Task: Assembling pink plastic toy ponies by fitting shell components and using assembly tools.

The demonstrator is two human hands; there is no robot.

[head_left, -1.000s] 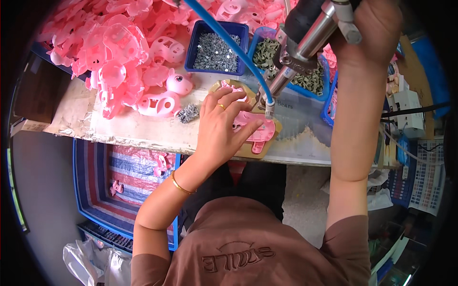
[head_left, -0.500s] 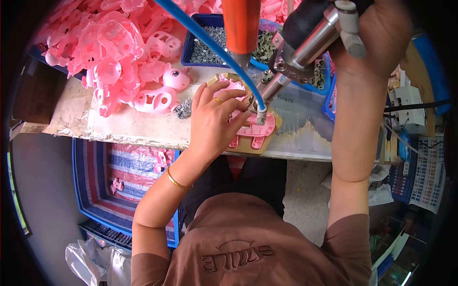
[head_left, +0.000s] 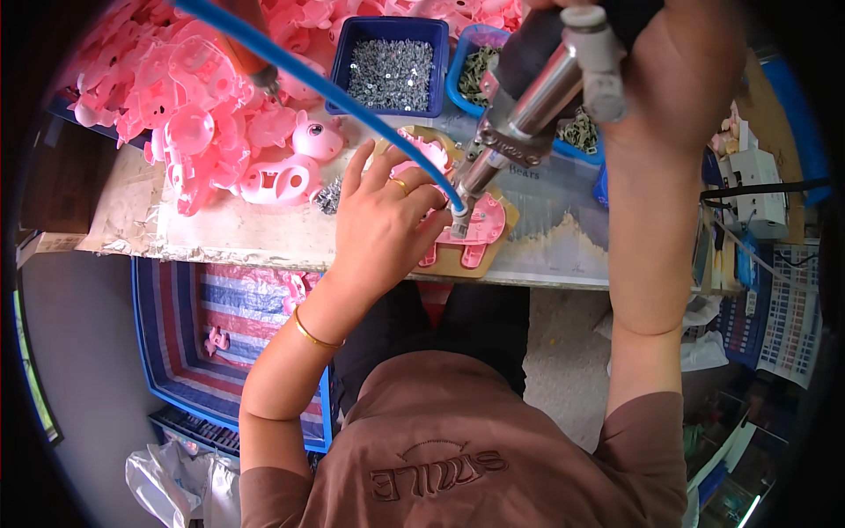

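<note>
My left hand [head_left: 383, 224] presses flat on a pink plastic toy part [head_left: 475, 231] that lies on a tan jig board [head_left: 493, 255] at the table's front edge. My right hand [head_left: 678, 66] grips a metal pneumatic screwdriver [head_left: 537, 97], held tilted, with its tip down on the pink part right beside my left fingertips. A blue air hose [head_left: 326, 84] runs from the tool's tip area up to the upper left.
A heap of pink plastic shells [head_left: 185, 114] fills the table's left. Two blue bins hold screws [head_left: 392, 70] and darker small parts [head_left: 576, 132]. A small pile of loose screws [head_left: 328, 195] lies near my left hand. A striped blue crate [head_left: 220, 326] sits below the table.
The screwdriver tip came down onto the pink part. My left hand stays pressed on the part, and the view has shifted closer.
</note>
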